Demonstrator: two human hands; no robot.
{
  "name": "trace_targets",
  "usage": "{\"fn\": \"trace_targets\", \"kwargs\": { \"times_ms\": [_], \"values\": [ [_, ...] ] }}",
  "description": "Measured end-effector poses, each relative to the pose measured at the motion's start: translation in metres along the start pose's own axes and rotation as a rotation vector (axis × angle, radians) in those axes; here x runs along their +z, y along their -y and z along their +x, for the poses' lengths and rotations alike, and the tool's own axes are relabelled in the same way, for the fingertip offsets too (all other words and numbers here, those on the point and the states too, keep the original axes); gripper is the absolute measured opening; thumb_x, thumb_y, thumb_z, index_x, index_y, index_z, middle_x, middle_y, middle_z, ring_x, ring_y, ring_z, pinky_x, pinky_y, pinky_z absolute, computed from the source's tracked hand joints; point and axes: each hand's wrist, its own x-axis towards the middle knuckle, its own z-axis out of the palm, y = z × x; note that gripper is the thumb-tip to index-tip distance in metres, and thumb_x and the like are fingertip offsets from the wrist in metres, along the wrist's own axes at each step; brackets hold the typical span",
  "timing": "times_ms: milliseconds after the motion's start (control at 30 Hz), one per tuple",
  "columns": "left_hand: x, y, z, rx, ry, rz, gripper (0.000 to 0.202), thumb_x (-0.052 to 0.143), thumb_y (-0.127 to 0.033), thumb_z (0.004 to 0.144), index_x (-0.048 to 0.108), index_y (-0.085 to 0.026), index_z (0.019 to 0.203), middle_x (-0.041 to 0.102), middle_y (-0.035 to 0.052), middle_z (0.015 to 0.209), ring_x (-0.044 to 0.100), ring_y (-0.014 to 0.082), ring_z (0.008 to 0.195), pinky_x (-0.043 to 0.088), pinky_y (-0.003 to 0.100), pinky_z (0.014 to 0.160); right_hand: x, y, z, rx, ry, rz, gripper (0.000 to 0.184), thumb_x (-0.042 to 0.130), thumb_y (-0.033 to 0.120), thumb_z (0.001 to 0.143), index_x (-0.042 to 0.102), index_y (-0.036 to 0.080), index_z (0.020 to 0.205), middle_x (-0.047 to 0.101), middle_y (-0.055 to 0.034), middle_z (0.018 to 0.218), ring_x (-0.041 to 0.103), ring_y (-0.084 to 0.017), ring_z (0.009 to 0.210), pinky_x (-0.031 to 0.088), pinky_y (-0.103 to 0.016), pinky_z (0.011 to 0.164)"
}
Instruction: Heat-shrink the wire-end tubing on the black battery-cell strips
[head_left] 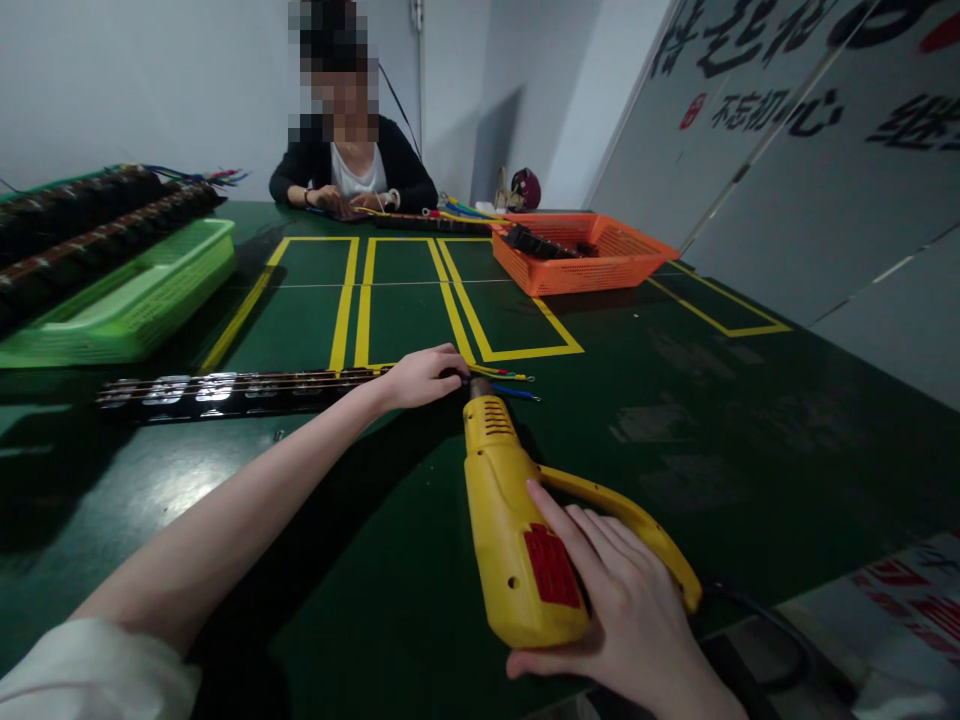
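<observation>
My right hand (622, 590) grips a yellow heat gun (491, 500) by the rear of its body, with the thumb behind it. A red label is on the gun's side. Its metal nozzle (478, 388) points away from me, close to the fingers of my left hand (429, 377). The left hand is closed over the wire end of a long, dark, shiny strip (247, 393) lying across the table. Past those fingers stick out yellow-green wires (504, 373) and a blue wire (517, 393) with metal terminals. My fingers hide where the wires join the strip.
A green basket (150, 300) stands at the left, with several dark strips (97, 220) on it. An orange basket (592, 275) holds dark pieces at the far right. Yellow tape marks the green table (750, 430). A person (356, 165) sits opposite. A dark cord (765, 620) lies near the gun.
</observation>
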Motion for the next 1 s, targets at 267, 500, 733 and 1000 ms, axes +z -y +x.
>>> {"fn": "trace_targets", "kwargs": {
  "times_ms": [267, 500, 733, 1000],
  "values": [
    [0.002, 0.007, 0.002, -0.058, 0.020, -0.147, 0.027, 0.042, -0.027, 0.084, 0.065, -0.020, 0.096, 0.054, 0.0035, 0.112, 0.055, 0.0178, 0.105, 0.041, 0.031, 0.098, -0.005, -0.014, -0.027, 0.133, 0.038, -0.130, 0.119, 0.053, 0.088, 0.057, 0.020, 0.018, 0.148, 0.062, -0.0121, 0.124, 0.066, -0.030, 0.099, 0.054, -0.041, 0.081],
    [0.001, 0.002, 0.006, -0.118, 0.015, -0.229, 0.030, 0.042, -0.033, 0.087, 0.067, -0.019, 0.092, 0.054, 0.0033, 0.121, 0.051, 0.0182, 0.115, 0.036, 0.030, 0.104, -0.016, -0.019, -0.022, 0.205, 0.135, -0.086, 0.139, 0.081, 0.064, 0.044, 0.004, 0.020, 0.151, 0.062, -0.0132, 0.124, 0.066, -0.030, 0.099, 0.059, -0.039, 0.074],
    [0.000, -0.001, 0.007, -0.181, -0.033, -0.248, 0.047, 0.032, -0.050, 0.092, 0.067, -0.018, 0.099, 0.058, 0.0051, 0.120, 0.054, 0.0204, 0.112, 0.038, 0.029, 0.097, -0.014, -0.011, -0.003, 0.276, 0.238, 0.063, 0.131, 0.080, 0.056, 0.054, -0.003, 0.029, 0.151, 0.049, -0.0100, 0.140, 0.060, -0.030, 0.111, 0.055, -0.040, 0.085],
    [0.003, 0.001, 0.007, -0.229, -0.065, -0.301, 0.056, 0.027, -0.058, 0.091, 0.063, -0.017, 0.106, 0.063, 0.0060, 0.115, 0.057, 0.0207, 0.108, 0.040, 0.028, 0.097, 0.003, 0.017, 0.000, 0.217, 0.203, 0.126, 0.131, 0.079, 0.060, 0.051, -0.002, 0.031, 0.150, 0.054, -0.0074, 0.134, 0.057, -0.031, 0.115, 0.050, -0.044, 0.091]
  ]
}}
